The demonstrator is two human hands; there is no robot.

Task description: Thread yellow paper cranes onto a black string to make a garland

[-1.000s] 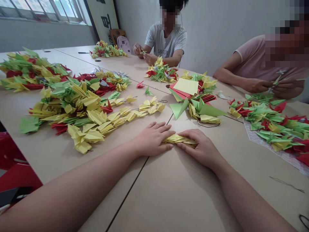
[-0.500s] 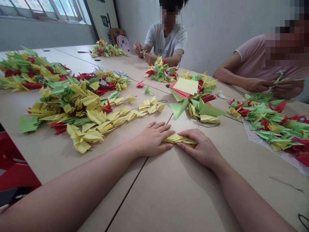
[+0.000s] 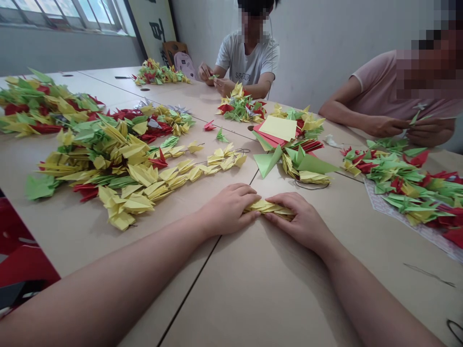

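Note:
A short string of folded yellow paper cranes point(image 3: 273, 207) lies on the table in front of me, packed tightly together. My left hand point(image 3: 233, 209) is closed around its left end, the thumb on the near side and the fingers over the far side. At the other end my right hand point(image 3: 302, 217) grips it between thumb and fingers. Both ends are hidden under my palms, and only the middle shows. Just beyond my hands lie green folded sheets point(image 3: 311, 164) and a stack of square paper point(image 3: 278, 129).
A large heap of yellow, green and red cranes point(image 3: 108, 149) spreads to the left. More cranes point(image 3: 408, 183) lie at the right on patterned paper. Two people sit across the table, each handling small folded paper. A dark thread point(image 3: 428, 274) rests at the near right.
My left fingers, spread out before, have drawn together and curled over the yellow string. The right hand and the string have barely moved.

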